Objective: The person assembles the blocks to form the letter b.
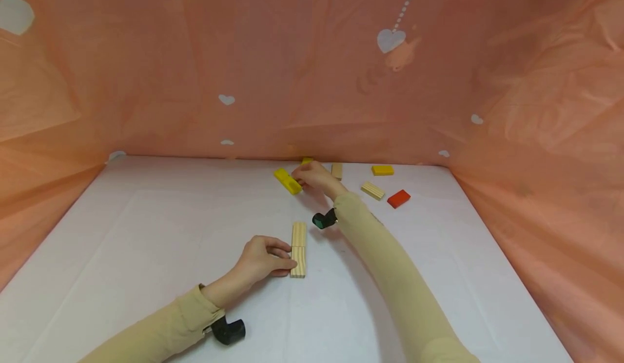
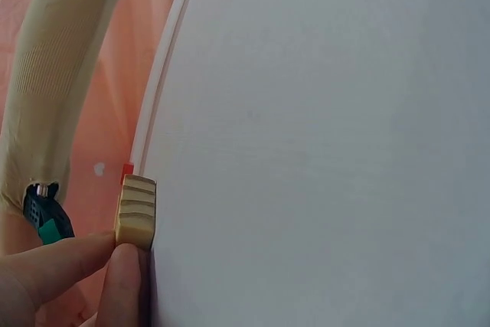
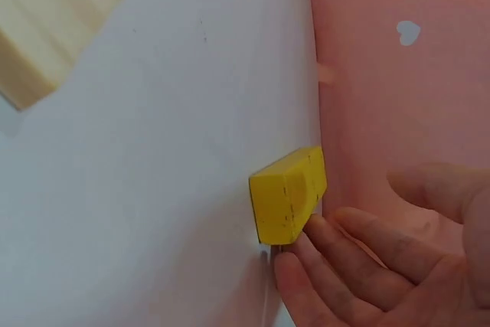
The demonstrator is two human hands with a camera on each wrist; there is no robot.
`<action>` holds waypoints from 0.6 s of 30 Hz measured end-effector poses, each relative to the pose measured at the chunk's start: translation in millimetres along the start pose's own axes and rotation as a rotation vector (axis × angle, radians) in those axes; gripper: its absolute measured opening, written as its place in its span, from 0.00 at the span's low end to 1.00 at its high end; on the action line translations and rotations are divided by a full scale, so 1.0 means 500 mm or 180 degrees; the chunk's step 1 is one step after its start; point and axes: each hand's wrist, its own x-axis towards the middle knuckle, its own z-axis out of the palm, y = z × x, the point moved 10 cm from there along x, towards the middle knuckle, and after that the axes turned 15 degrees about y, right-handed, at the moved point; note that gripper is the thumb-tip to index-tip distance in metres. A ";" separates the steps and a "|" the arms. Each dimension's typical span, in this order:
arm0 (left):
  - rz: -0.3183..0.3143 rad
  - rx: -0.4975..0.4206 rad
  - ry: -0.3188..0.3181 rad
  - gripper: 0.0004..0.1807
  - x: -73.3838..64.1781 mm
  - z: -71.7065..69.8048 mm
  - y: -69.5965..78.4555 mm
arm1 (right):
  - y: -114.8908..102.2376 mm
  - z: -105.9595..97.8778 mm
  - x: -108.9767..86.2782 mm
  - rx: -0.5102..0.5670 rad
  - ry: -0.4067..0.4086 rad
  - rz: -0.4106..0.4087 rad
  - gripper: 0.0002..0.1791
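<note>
Two pale wooden blocks (image 1: 298,249) lie end to end on the white table. My left hand (image 1: 265,257) touches them from the left, its thumb tip over the nearer block. In the left wrist view two fingertips rest against one wooden block (image 2: 136,210). Farther away, my right hand (image 1: 316,177) reaches to a long yellow piece (image 1: 287,181) lying aslant; whether it is one block or two is unclear. The right wrist view shows a yellow block (image 3: 287,195) at the fingertips, with the fingers extended and the thumb apart.
Behind the right hand another yellow block (image 1: 307,161) is partly hidden. To the right lie a plain wooden block (image 1: 337,171), a grooved wooden block (image 1: 372,190), a yellow block (image 1: 382,170) and a red block (image 1: 399,199). An orange-pink cloth (image 1: 292,70) encloses the table's back and sides.
</note>
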 end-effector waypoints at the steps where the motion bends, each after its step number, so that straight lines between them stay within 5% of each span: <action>1: -0.0014 -0.0002 0.0000 0.16 0.000 0.000 -0.001 | -0.001 0.002 0.001 -0.0056 0.0003 -0.0041 0.16; 9: 0.0017 0.0011 -0.0023 0.16 -0.001 -0.002 0.000 | -0.011 0.023 0.016 -0.0768 0.0134 -0.0543 0.18; 18: 0.0044 -0.0011 -0.0080 0.16 -0.003 0.000 0.004 | -0.018 0.032 0.014 -0.0889 0.0206 -0.0659 0.22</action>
